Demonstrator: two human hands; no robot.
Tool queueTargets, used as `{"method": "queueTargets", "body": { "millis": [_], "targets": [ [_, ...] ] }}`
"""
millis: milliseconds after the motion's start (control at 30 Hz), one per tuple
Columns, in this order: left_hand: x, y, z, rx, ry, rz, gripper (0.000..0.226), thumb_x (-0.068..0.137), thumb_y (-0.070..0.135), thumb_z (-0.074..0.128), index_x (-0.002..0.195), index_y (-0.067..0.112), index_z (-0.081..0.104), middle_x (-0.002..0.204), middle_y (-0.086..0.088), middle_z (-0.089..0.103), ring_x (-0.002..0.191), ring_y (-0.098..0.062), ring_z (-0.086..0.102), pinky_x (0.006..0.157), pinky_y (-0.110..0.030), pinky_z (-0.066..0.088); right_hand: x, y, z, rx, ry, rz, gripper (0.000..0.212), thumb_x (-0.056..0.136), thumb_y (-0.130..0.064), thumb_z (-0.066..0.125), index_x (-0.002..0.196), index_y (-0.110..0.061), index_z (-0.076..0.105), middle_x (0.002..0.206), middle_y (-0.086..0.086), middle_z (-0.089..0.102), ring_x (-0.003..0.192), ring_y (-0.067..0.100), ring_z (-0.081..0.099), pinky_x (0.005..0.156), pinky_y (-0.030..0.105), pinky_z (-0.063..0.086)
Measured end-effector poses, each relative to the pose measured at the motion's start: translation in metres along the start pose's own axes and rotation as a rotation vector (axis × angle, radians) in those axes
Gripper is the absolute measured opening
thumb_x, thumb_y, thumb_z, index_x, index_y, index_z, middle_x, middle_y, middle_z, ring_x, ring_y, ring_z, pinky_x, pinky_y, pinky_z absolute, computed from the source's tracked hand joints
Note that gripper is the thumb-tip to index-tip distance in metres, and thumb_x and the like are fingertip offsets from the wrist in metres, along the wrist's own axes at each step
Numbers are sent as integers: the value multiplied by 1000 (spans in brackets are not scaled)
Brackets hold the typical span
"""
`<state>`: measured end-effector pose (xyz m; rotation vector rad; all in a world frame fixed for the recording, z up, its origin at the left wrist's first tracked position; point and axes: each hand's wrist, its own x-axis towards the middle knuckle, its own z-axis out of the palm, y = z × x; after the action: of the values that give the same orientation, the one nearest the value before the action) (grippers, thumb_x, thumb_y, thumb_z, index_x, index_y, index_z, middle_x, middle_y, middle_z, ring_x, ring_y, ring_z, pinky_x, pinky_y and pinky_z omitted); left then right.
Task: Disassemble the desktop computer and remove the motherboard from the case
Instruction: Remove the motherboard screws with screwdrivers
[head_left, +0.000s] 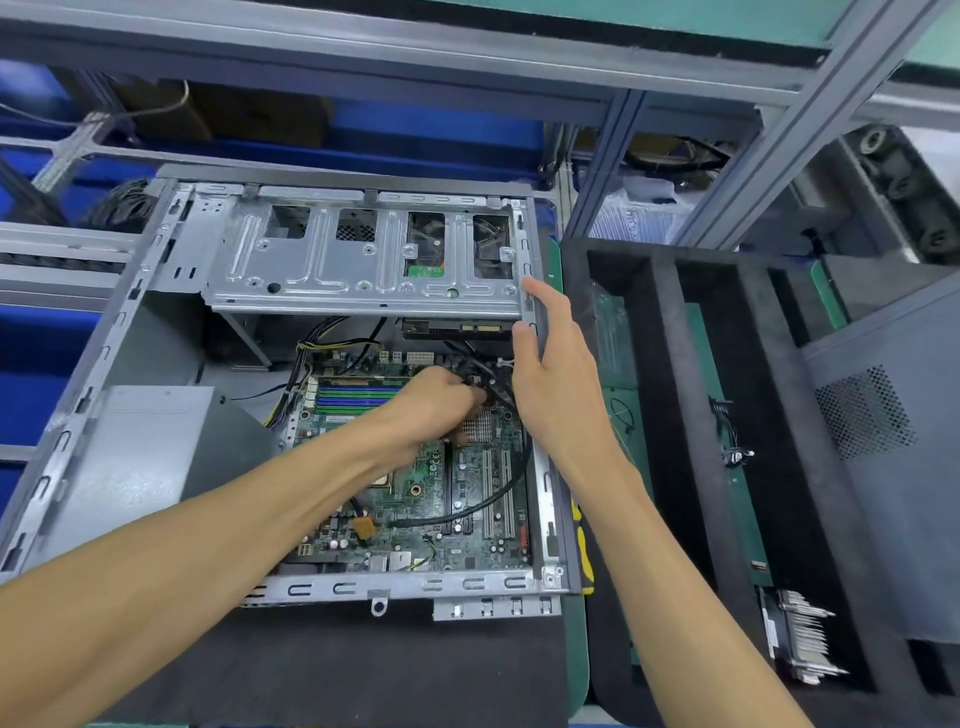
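- Left hand (434, 402) reaches deep into the open case (78, 415), fingers curled and pinching a black cable (498, 499) or its plug at the far right part of the motherboard (415, 519); the fingertips themselves are hard to make out.
- Right hand (550, 364) grips the case's right wall near the far corner, thumb inside the edge and fingers wrapped over the outside.
- Green motherboard lies flat on the case floor, with blue and green memory slots (358, 397) at its far side, a small finned heatsink (480, 426) and long expansion slots (496, 499) on the right.
- Board sits directly under the left hand and forearm, to the left of the right hand.
- Silver drive cage (363, 260) spans the far side of the case; a grey power supply (150, 441) fills the left.
- Left forearm hides the board's centre and near-left part, including most of the processor socket.
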<state>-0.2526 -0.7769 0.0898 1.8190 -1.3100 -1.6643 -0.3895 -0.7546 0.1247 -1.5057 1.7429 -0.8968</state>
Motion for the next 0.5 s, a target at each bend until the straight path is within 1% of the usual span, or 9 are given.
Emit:
{"method": "queueTargets", "body": {
  "millis": [67, 100, 167, 200, 267, 333, 367, 433, 500],
  "targets": [
    [4, 4, 0, -228, 10, -58, 25, 97, 13, 58, 73, 7, 55, 71, -5, 53, 51, -14, 52, 56, -29, 52, 1, 1, 0, 11, 0, 2, 41, 106, -35, 36, 146, -45, 31, 122, -6, 51, 92, -18, 46, 68, 11, 31],
    [6, 5, 0, -255, 33, -48, 27, 97, 13, 58, 71, 8, 54, 69, -4, 53, 47, -13, 52, 55, -29, 51, 1, 1, 1, 15, 2, 0, 40, 106, -36, 36, 145, -45, 31, 121, -6, 51, 92, -18, 46, 67, 12, 31],
    [7, 3, 2, -155, 101, 26, 32, 98, 17, 56, 67, 12, 54, 63, -3, 52, 45, -14, 53, 58, -29, 44, 1, 0, 1, 13, 7, -5, 40, 106, -36, 36, 145, -46, 32, 117, -6, 52, 89, -10, 51, 67, 11, 32],
    [7, 1, 3, -68, 139, 67, 32, 98, 21, 55, 67, 12, 55, 64, -4, 53, 49, -16, 54, 60, -30, 40, 1, 0, 1, 9, 9, -8, 40, 106, -36, 36, 144, -46, 32, 116, -6, 52, 86, -6, 53, 68, 11, 32],
    [4, -1, 4, 86, 200, 147, 32, 99, 26, 54, 71, 12, 58, 65, -6, 53, 58, -19, 53, 61, -30, 35, 2, 0, 1, 3, 17, -11, 39, 106, -36, 36, 144, -47, 32, 116, -7, 52, 84, -6, 53, 67, 10, 32],
    [2, -2, 6, 174, 234, 218, 34, 100, 27, 53, 71, 11, 58, 60, -4, 53, 55, -20, 49, 53, -28, 33, 2, 0, 1, -1, 23, -11, 39, 106, -36, 37, 143, -48, 32, 117, -7, 51, 85, -9, 53, 66, 10, 32],
    [1, -2, 7, 195, 244, 236, 34, 100, 27, 53, 70, 11, 57, 56, -1, 52, 52, -18, 47, 48, -24, 31, 2, 1, 1, -4, 25, -13, 39, 106, -36, 37, 143, -48, 32, 117, -6, 52, 84, -7, 53, 66, 10, 32],
    [-1, -2, 5, 198, 204, 218, 34, 100, 26, 54, 68, 15, 56, 49, 7, 50, 46, -10, 43, 41, -19, 27, 2, 1, 1, -6, 27, -15, 39, 106, -36, 37, 144, -47, 33, 118, -5, 53, 82, -1, 54, 67, 11, 32],
    [-3, -5, 3, 204, 78, 146, 31, 99, 25, 56, 70, 14, 56, 54, 6, 53, 45, -9, 48, 51, -22, 38, 2, 2, 1, -9, 28, -18, 39, 106, -35, 37, 144, -45, 33, 117, -4, 54, 82, 1, 54, 68, 11, 32]
  ]
}}
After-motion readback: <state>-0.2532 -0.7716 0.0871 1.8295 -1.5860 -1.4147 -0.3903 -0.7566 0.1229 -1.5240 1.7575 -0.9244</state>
